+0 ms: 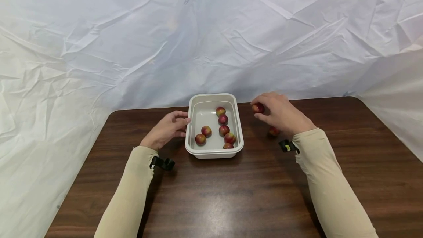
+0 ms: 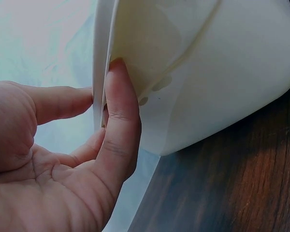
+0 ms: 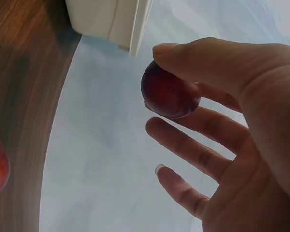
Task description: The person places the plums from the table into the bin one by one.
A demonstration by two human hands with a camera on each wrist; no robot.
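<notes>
A white plastic tub [image 1: 214, 154] stands near the back edge of the table, with several red-and-yellow plums [image 1: 224, 130] lying in it. My left hand [image 1: 166, 127] pinches the tub's left rim between thumb and fingers, as the left wrist view shows closely. To the right of the tub, my right hand [image 1: 281, 112] holds a plum [image 3: 169, 92] between thumb and fingertips, above the table. Its other fingers spread loosely below the fruit. Another plum [image 1: 273, 131] lies on the table, partly hidden under the right hand in the head view.
The dark wood table [image 1: 211, 197] extends toward me and to both sides. A wrinkled white sheet [image 1: 231, 47] hangs right behind its back edge. Black straps with small mounts sit on both wrists.
</notes>
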